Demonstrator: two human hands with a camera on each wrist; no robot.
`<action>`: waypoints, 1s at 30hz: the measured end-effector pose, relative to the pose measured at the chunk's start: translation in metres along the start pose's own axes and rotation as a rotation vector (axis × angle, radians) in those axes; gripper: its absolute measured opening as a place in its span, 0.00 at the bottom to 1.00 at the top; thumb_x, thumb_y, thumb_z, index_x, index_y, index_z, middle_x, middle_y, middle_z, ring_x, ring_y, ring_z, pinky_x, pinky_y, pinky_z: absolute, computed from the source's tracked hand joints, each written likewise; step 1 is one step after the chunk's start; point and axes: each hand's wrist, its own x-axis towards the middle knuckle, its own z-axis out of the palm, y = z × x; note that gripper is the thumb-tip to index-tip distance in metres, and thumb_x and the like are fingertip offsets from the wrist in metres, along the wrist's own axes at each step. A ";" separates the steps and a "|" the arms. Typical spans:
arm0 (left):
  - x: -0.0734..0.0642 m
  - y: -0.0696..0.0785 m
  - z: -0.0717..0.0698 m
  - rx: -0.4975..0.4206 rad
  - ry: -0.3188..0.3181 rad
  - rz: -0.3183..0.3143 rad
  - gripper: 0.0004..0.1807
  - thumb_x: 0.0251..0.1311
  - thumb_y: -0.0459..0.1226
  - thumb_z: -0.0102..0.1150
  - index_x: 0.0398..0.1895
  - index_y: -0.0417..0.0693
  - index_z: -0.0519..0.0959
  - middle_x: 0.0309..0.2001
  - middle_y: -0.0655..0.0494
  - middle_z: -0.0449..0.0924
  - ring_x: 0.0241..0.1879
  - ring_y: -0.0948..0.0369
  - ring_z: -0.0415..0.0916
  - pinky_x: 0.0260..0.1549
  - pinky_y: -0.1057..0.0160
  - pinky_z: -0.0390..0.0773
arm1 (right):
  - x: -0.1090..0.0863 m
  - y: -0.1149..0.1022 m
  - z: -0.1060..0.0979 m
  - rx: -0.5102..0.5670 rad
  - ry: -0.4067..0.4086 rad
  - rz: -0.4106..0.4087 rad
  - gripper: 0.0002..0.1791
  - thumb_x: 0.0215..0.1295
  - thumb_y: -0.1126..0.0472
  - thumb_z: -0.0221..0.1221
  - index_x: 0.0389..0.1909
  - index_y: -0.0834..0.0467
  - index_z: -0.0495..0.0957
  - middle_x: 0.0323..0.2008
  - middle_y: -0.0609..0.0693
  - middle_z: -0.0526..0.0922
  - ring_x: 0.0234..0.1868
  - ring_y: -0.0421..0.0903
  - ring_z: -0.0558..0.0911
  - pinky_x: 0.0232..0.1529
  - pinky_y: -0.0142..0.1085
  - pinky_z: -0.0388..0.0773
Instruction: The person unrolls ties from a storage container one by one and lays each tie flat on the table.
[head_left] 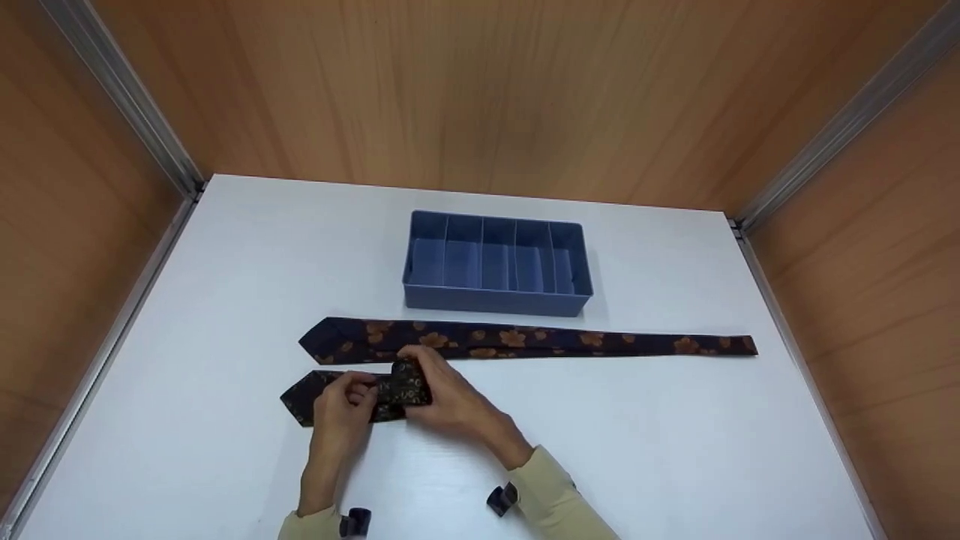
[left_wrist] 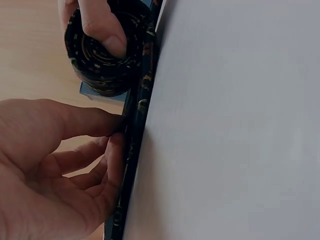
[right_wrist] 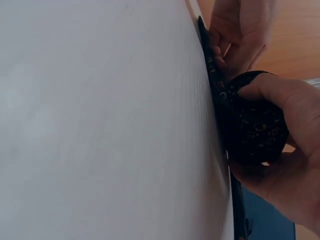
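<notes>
A black necktie (head_left: 302, 397) with a small gold pattern is partly rolled up, its wide pointed end lying flat toward the left. My right hand (head_left: 454, 401) grips the thick roll (left_wrist: 100, 75) from its right side, thumb and fingers at its two ends. In the left wrist view the spiral of wound layers shows at the roll's end. Just left of the roll, my left hand (head_left: 345, 409) pinches the flat part of the same necktie between thumb and fingertips (left_wrist: 116, 145). The right wrist view shows the roll (right_wrist: 257, 130) close against the table.
A second necktie (head_left: 514, 339), dark blue with orange flowers, lies stretched out behind the hands. Beyond it stands a blue box (head_left: 495, 300) with several compartments. Wooden panels (head_left: 480, 97) enclose the white table (head_left: 660, 450) at the back and sides.
</notes>
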 end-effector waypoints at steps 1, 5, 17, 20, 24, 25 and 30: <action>0.000 0.000 0.000 0.005 0.000 0.000 0.07 0.64 0.24 0.63 0.44 0.34 0.83 0.34 0.49 0.81 0.33 0.59 0.76 0.31 0.70 0.74 | 0.000 0.000 -0.001 0.007 0.002 -0.007 0.43 0.59 0.67 0.70 0.73 0.47 0.60 0.65 0.47 0.69 0.58 0.44 0.74 0.57 0.39 0.74; -0.001 -0.001 -0.001 0.032 -0.002 0.000 0.07 0.65 0.25 0.63 0.45 0.35 0.84 0.34 0.50 0.81 0.33 0.60 0.75 0.32 0.69 0.73 | -0.002 0.001 -0.004 0.004 -0.014 -0.011 0.43 0.61 0.67 0.69 0.74 0.47 0.60 0.68 0.47 0.67 0.64 0.45 0.72 0.56 0.39 0.74; 0.000 -0.002 -0.001 0.022 -0.022 -0.010 0.07 0.65 0.24 0.62 0.44 0.34 0.83 0.33 0.51 0.79 0.33 0.61 0.72 0.31 0.70 0.71 | -0.008 0.006 -0.016 -0.008 -0.027 -0.009 0.38 0.61 0.65 0.70 0.71 0.52 0.64 0.67 0.49 0.71 0.64 0.44 0.73 0.61 0.41 0.74; 0.000 -0.001 -0.002 0.009 -0.037 -0.012 0.06 0.65 0.24 0.62 0.44 0.34 0.83 0.33 0.51 0.78 0.32 0.61 0.71 0.30 0.70 0.70 | -0.009 0.006 -0.019 -0.026 -0.027 -0.016 0.38 0.60 0.65 0.70 0.69 0.52 0.65 0.66 0.49 0.72 0.61 0.43 0.74 0.59 0.40 0.74; 0.000 0.000 -0.003 -0.008 -0.051 -0.019 0.06 0.66 0.24 0.61 0.43 0.33 0.83 0.32 0.52 0.77 0.31 0.61 0.70 0.30 0.70 0.69 | -0.010 0.007 -0.021 -0.045 -0.031 -0.024 0.38 0.60 0.64 0.71 0.70 0.52 0.65 0.67 0.49 0.71 0.63 0.43 0.73 0.61 0.40 0.74; 0.000 0.000 -0.003 -0.012 -0.055 -0.025 0.06 0.66 0.24 0.61 0.43 0.34 0.82 0.32 0.52 0.77 0.31 0.61 0.69 0.29 0.70 0.69 | -0.010 0.008 -0.022 -0.050 -0.031 -0.024 0.38 0.60 0.64 0.71 0.70 0.53 0.65 0.67 0.49 0.71 0.63 0.43 0.73 0.61 0.40 0.73; 0.001 0.000 -0.004 -0.021 -0.058 -0.043 0.06 0.66 0.25 0.61 0.44 0.35 0.83 0.32 0.52 0.77 0.30 0.62 0.69 0.29 0.70 0.68 | -0.014 0.009 -0.027 -0.070 -0.038 -0.018 0.39 0.60 0.63 0.72 0.70 0.52 0.65 0.67 0.50 0.71 0.62 0.44 0.74 0.60 0.40 0.75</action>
